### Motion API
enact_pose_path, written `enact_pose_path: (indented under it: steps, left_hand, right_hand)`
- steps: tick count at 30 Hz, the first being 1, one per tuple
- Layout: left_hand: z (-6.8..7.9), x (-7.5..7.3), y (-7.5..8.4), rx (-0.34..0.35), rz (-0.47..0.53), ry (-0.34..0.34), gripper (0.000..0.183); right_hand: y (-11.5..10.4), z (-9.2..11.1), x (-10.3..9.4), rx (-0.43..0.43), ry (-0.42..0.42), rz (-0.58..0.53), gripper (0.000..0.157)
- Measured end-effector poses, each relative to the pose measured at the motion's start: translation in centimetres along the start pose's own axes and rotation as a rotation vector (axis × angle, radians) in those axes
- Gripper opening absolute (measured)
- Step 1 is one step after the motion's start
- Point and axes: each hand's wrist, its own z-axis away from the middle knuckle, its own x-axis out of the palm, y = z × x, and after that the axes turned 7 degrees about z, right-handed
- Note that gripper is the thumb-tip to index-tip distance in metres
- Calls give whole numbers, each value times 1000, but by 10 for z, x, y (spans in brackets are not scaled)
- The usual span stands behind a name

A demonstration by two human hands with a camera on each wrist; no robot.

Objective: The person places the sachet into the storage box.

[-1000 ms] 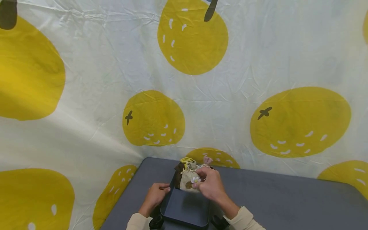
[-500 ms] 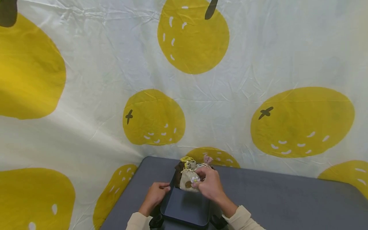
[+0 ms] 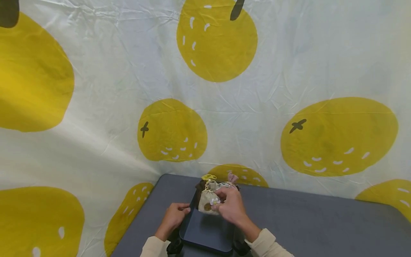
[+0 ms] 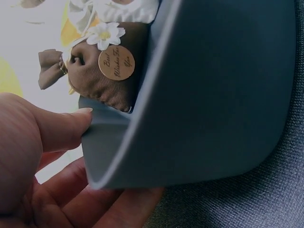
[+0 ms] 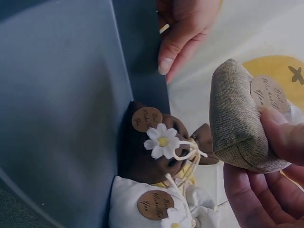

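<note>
My right hand (image 3: 232,207) grips a beige linen drawstring pouch (image 5: 235,114) with a round kraft tag and a white flower, thumb on its tag side and fingers beneath. The pouch hangs above a dark blue-grey tray (image 3: 208,230). My left hand (image 3: 173,217) pinches the tray's left wall, thumb and fingers on opposite sides of it. At the tray's far end, a brown pouch (image 4: 97,78) with a flower and tag stands in the corner by that wall. Beside it sits a white pouch (image 5: 124,202), also tagged and flowered.
Behind the held pouch, a yellow pouch top (image 3: 208,177) and a pink pouch top (image 3: 232,177) show. The tray lies on a grey table (image 3: 305,221). A white curtain (image 3: 244,135) printed with yellow fruit hangs just past the table's far edge.
My right hand has shifted slightly left with the beige pouch over the tray. My left hand keeps its hold on the tray wall.
</note>
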Motion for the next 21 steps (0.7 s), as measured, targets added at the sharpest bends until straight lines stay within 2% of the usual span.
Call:
enact_pose_path:
  steps: [5, 21]
  left_hand:
    - [0, -2, 0, 10, -6, -5, 31]
    - [2, -3, 0, -7, -22, -19, 32]
  right_hand:
    - [2, 0, 7, -34, -1, 8, 33]
    - [7, 5, 23, -17, -55, 43, 32]
